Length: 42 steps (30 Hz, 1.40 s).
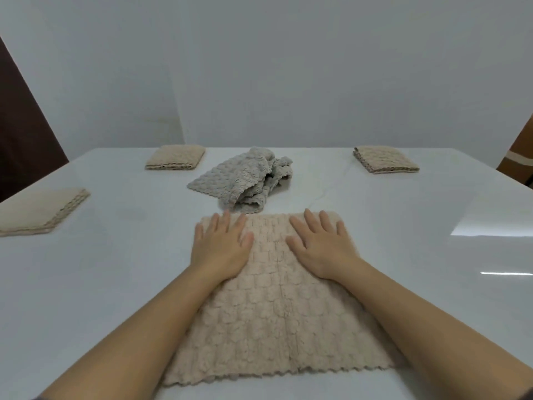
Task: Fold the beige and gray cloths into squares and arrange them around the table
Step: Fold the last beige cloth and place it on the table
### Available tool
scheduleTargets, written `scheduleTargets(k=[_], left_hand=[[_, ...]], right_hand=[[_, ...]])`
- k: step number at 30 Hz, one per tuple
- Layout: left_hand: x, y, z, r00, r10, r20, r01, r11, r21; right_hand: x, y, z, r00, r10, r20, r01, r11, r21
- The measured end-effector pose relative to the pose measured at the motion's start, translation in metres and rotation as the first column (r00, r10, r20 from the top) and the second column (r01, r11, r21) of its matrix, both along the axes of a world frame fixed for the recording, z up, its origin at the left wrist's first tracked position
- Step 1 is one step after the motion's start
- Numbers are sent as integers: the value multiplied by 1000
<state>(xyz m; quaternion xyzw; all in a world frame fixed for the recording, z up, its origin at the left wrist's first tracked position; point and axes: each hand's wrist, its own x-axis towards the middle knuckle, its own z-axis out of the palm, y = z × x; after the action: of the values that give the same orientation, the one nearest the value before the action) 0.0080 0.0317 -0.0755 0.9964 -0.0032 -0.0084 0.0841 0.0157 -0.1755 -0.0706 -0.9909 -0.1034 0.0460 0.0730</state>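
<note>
Pale grey wall (259, 67) behind, glossy white table (115, 269) below. On it, right in front of me, the beige cloth (274, 327) lies spread flat, its scalloped hem toward the near table edge. Both hands are flat and released on its far half, grasping nothing; the left hand (222, 246) presses near the far left corner, the right hand (320, 246) near the far right corner, fingers straight and splayed.

I judge the step in hand to be smoothing ahead of a fold. To do it well I would sweep the palms outward from the middle so no ridge gets trapped; then pinch the two far corners and bring them squarely onto the near ones, matching hems before pressing the crease. The knobbly weave looks springy, so a firm press along the fold line should help; a skewed first fold would likely give a lopsided square.

Counting beige cloths, I see four: the far-left square (175, 160), the far-right square (385, 158) and the left-edge square (40, 210), all folded and placed; plus the one under the hands. Of gray, I see one crumpled gray heap (245, 180) mid-table, just beyond the beige cloth's far hem; whether it holds one cloth or several I cannot tell.
</note>
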Motion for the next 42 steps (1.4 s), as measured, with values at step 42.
scheduleTargets(k=[42], left_hand=[[-127, 37, 6, 973, -228, 46, 226, 973, 34]], right_hand=[[-118, -46, 6, 983, 184, 2, -184, 983, -5]])
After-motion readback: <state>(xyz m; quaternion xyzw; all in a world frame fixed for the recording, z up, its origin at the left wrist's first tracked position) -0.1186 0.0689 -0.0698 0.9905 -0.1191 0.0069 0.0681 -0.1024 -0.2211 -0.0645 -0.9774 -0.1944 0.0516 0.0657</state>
